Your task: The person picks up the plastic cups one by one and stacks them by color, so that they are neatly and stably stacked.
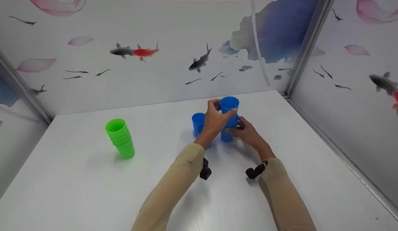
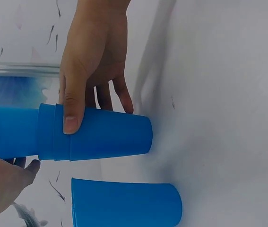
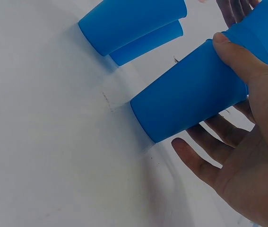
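Toward the back right, my left hand (image 1: 215,118) grips an upright blue cup (image 1: 229,103) between thumb and fingers. That cup's lower part sits inside a short stack of blue cups (image 1: 226,136), whose rims show close together in the left wrist view. My right hand (image 1: 248,133) holds this stack round its upper part, the thumb near the rims (image 2: 63,146). Left of the stack, two more blue cups (image 1: 198,119) stand close together, partly hidden behind my left hand and wrist. In the right wrist view the pair (image 3: 134,23) stands apart from the held stack.
A stack of several green cups (image 1: 125,146) stands on the left half of the white table (image 1: 89,189). White walls (image 1: 154,86) with painted fish and petals border the table at the back and sides.
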`<state>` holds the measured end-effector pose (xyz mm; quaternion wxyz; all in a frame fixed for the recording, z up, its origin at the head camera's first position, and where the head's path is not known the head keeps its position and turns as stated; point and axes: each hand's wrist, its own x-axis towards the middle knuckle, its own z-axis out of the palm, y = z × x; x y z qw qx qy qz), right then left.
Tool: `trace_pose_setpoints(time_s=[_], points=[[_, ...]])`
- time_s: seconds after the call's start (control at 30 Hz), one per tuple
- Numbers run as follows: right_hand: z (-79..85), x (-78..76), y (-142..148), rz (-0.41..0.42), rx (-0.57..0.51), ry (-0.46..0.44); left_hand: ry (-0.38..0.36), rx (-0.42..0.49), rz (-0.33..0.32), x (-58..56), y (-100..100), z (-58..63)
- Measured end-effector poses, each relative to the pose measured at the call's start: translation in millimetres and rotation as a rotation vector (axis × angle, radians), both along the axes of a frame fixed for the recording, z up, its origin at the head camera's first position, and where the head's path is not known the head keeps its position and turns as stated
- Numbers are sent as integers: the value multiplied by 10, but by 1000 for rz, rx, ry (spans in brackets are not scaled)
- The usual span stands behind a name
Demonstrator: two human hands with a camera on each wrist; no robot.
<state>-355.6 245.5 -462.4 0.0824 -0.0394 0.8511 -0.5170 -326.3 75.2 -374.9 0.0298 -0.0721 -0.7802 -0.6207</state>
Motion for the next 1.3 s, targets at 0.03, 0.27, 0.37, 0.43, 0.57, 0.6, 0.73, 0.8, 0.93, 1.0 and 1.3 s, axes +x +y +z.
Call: trace_pose_setpoints(time_s=[0.03, 0.27, 0.37, 0.43, 0.57, 0.6, 0.73, 0.8, 0.93, 1.0, 1.3], points=[[-1, 1, 6, 4, -1, 5, 1, 5, -3, -1, 1, -8], [11, 24, 9, 14, -10, 3, 21, 6, -36, -5, -78, -37], [24, 29, -3, 8, -9, -10, 32, -8, -38, -20, -183, -30], [30, 29, -9, 1, -9, -16, 37, -11, -29, -39, -267, -25], [33, 27, -19, 4, -25, -12, 50, -19, -7, -74, -439, -20], [32, 27, -20, 6, -30, -10, 54, -18, -3, -78, -480, -22], [18, 34, -10, 13, -51, -1, 56, -16, 17, -77, -635, -37], [11, 40, -3, 13, -49, -1, 51, -5, 29, -69, -705, -49], [10, 41, 3, 15, -45, -5, 44, -1, 57, -40, -838, -58], [15, 36, 4, 15, -48, -6, 49, -12, 69, -32, -896, -59], [14, 36, -6, 0, -25, -21, 53, -39, 101, 16, -1032, -183]])
